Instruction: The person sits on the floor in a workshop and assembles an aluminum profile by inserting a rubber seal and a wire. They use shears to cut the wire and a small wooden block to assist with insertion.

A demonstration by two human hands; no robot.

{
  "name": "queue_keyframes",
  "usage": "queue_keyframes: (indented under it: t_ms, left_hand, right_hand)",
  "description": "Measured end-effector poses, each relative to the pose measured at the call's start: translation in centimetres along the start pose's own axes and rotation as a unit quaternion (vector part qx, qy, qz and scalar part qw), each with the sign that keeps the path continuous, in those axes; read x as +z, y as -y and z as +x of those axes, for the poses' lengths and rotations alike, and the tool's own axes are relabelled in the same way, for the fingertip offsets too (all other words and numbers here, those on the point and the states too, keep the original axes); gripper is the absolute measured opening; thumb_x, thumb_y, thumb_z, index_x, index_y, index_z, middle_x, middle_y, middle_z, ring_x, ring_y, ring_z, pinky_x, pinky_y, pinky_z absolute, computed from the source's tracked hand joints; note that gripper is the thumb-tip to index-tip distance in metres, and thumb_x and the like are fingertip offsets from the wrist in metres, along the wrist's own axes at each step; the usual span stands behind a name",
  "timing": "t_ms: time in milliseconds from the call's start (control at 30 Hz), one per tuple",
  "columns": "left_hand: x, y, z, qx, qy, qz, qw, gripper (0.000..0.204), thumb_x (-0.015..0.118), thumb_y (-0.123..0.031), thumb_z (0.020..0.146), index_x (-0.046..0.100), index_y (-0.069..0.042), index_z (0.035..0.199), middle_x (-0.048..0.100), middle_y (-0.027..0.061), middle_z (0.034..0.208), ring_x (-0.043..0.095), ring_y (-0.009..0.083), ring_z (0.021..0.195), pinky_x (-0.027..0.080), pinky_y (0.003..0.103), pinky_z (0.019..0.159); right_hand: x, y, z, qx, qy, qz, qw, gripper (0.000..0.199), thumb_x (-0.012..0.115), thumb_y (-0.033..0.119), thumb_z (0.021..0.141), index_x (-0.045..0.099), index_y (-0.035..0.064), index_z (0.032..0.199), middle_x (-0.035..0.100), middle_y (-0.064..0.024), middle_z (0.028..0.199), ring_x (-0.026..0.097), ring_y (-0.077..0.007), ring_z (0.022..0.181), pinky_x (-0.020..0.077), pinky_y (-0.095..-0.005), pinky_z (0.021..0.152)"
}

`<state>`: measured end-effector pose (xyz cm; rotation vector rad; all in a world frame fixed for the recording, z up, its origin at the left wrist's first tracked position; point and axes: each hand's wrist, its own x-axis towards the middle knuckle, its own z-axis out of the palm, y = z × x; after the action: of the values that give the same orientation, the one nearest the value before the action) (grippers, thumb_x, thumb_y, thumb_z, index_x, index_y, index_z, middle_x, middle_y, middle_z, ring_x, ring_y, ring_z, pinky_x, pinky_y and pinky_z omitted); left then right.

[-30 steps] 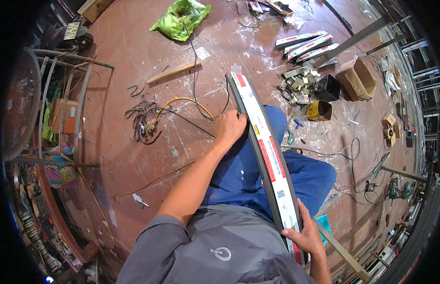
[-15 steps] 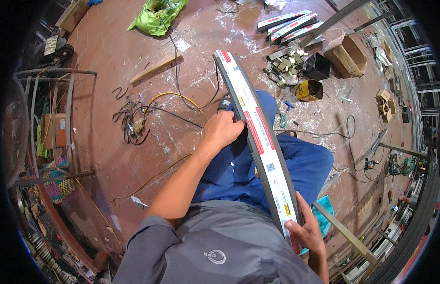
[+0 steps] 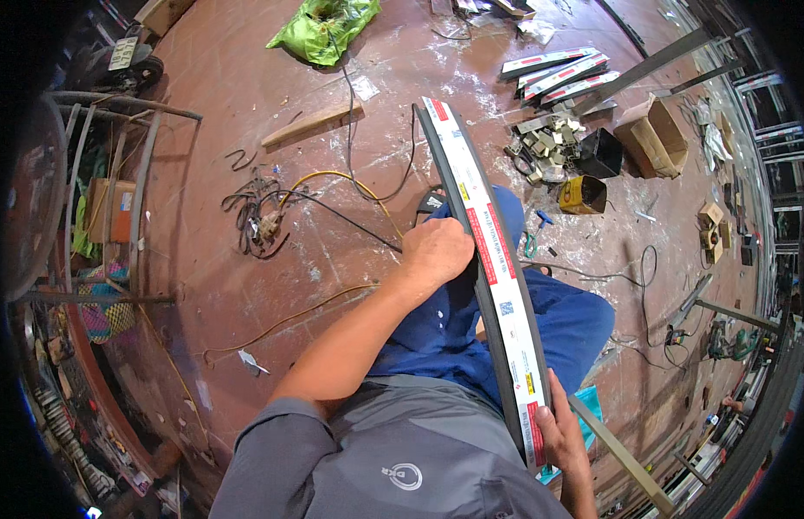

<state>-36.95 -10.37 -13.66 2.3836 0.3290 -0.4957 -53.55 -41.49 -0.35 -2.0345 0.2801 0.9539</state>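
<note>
A long dark metal profile (image 3: 508, 322) with a white and red printed film along its face slants across my lap. My right hand (image 3: 565, 431) is closed round its near end, with the thumb by the film's edge. My left hand (image 3: 437, 253) is a fist against the profile's left side, about halfway along. What its fingers hold there is hidden under the hand. The profile's far end stands out over the floor beyond my knees.
Similar film-covered profiles (image 3: 562, 73) lie stacked at the far right. Near them are small metal parts (image 3: 553, 138), a black bin (image 3: 599, 151), a yellow tin (image 3: 582, 195) and a cardboard box (image 3: 651, 138). Cables (image 3: 328, 203) cross the floor; a metal frame (image 3: 138, 203) stands left.
The whole view has shifted, so the scene sits lower and further right. My left fist has turned, with its back more upward, beside the profile. My right hand keeps its hold.
</note>
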Motion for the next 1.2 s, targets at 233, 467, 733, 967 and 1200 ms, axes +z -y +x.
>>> queue_keyframes:
  t_ms: [233,467,733,967,1200]
  left_hand:
    - [0.5,0.2,0.1,0.037,0.031,-0.017,0.999,0.042,0.054,-0.029,0.095,0.075,0.007,0.09,0.072,0.0334,0.093,0.071,0.0508,0.092,0.056,0.058,0.086]
    - [1.2,0.7,0.1,0.034,0.036,-0.031,0.998,0.036,0.058,-0.025,0.09,0.076,0.006,0.089,0.072,0.0331,0.092,0.073,0.0498,0.091,0.058,0.056,0.086]
    - [2.4,0.3,-2.2,0.056,0.085,-0.056,0.993,0.037,0.06,-0.026,0.088,0.075,0.007,0.089,0.072,0.0342,0.09,0.072,0.0505,0.089,0.058,0.057,0.084]
    - [3.3,-1.1,-6.9,0.087,0.144,-0.085,0.982,0.04,0.057,-0.033,0.095,0.076,0.002,0.093,0.071,0.0311,0.088,0.071,0.0503,0.088,0.057,0.057,0.082]
    - [3.8,-2.9,-11.7,0.096,0.179,-0.122,0.971,0.037,0.059,-0.032,0.094,0.076,0.0,0.098,0.071,0.0319,0.088,0.071,0.0498,0.085,0.058,0.058,0.08]
  right_hand:
    - [-0.1,2.1,-0.8,0.007,-0.025,0.037,0.999,0.074,0.067,0.021,0.099,0.034,-0.006,0.16,0.062,-0.028,0.142,0.062,-0.0285,0.13,0.045,-0.0367,0.111]
    - [-0.7,2.4,-1.3,-0.014,-0.027,0.119,0.992,0.074,0.069,0.015,0.098,0.034,-0.0084,0.159,0.059,-0.0256,0.145,0.06,-0.0273,0.131,0.0445,-0.0379,0.112]
    - [-0.4,2.6,-1.5,-0.024,-0.022,0.121,0.992,0.072,0.066,0.012,0.1,0.032,-0.01,0.159,0.055,-0.0261,0.149,0.057,-0.0275,0.134,0.0432,-0.0384,0.114]
    - [-0.6,2.3,-1.4,-0.026,-0.019,0.132,0.991,0.071,0.066,0.011,0.101,0.031,-0.0121,0.158,0.056,-0.0259,0.148,0.058,-0.0271,0.133,0.0446,-0.038,0.112]
    - [-0.9,2.1,-1.3,-0.017,-0.006,0.163,0.986,0.07,0.067,0.011,0.102,0.032,-0.0126,0.158,0.06,-0.0245,0.143,0.061,-0.0248,0.128,0.0471,-0.037,0.11]
